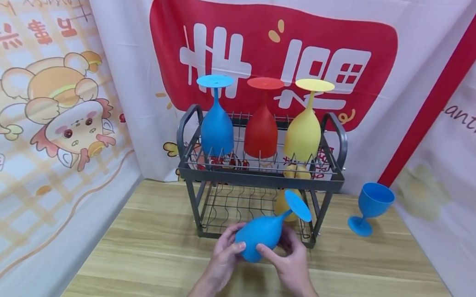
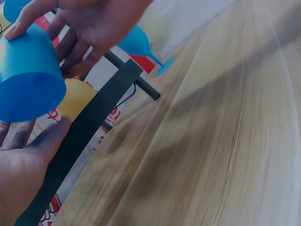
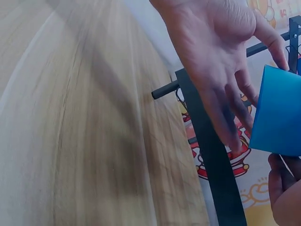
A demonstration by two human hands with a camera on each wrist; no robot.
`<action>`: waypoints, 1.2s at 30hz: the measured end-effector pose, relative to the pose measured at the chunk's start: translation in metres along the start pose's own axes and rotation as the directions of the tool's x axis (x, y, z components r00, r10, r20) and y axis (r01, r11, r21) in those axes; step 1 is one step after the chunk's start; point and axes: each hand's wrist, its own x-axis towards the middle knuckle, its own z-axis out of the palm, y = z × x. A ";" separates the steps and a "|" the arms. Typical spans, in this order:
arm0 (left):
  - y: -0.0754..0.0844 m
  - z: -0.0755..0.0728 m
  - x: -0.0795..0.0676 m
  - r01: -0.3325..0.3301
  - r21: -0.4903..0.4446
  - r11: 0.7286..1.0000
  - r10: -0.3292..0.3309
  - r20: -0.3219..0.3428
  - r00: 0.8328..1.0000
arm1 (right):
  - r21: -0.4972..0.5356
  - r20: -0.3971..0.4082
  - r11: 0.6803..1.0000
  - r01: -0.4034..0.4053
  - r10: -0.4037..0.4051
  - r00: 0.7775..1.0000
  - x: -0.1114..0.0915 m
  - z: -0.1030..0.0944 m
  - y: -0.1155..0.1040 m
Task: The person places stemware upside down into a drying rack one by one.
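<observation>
A blue goblet (image 1: pixel 260 236) is held tilted between both hands in front of the rack, its foot up to the right. My left hand (image 1: pixel 225 255) grips the bowl near the rim, thumb in front. My right hand (image 1: pixel 291 262) holds the bowl's other side, also with the thumb in front. In the left wrist view the mouth of the blue goblet (image 2: pixel 30 89) faces the camera. The right wrist view shows only part of the goblet (image 3: pixel 277 113). Some fingers are hidden behind the bowl in the head view.
A dark two-tier wire rack (image 1: pixel 260 180) holds upside-down blue (image 1: pixel 217 128), red (image 1: pixel 261 131) and yellow (image 1: pixel 304 134) goblets on top. On the lower tier, a yellow goblet (image 1: pixel 282 202) is partly hidden. Another blue goblet (image 1: pixel 375 199) stands upright on the wooden table at right.
</observation>
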 end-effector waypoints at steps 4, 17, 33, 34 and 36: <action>-0.001 -0.007 -0.001 -0.114 0.133 0.985 0.126 -0.090 0.988 | -0.027 -0.004 0.999 0.018 -0.018 1.000 0.001 -0.002 -0.002; 0.007 -0.049 0.001 0.007 0.433 0.901 0.324 -0.685 0.653 | -0.209 0.030 0.976 0.057 -0.052 0.998 0.013 -0.006 0.000; 0.002 -0.091 0.018 0.104 0.396 0.912 0.138 -0.536 0.833 | -0.375 0.050 0.900 0.223 -0.220 0.974 0.039 0.016 0.006; 0.002 -0.091 0.018 0.102 0.400 0.911 0.140 -0.532 0.835 | -0.384 0.052 0.897 0.218 -0.215 0.975 0.041 0.017 0.006; 0.002 -0.090 0.019 0.097 0.400 0.911 0.142 -0.526 0.839 | -0.389 0.051 0.901 0.194 -0.189 0.981 0.046 0.019 0.006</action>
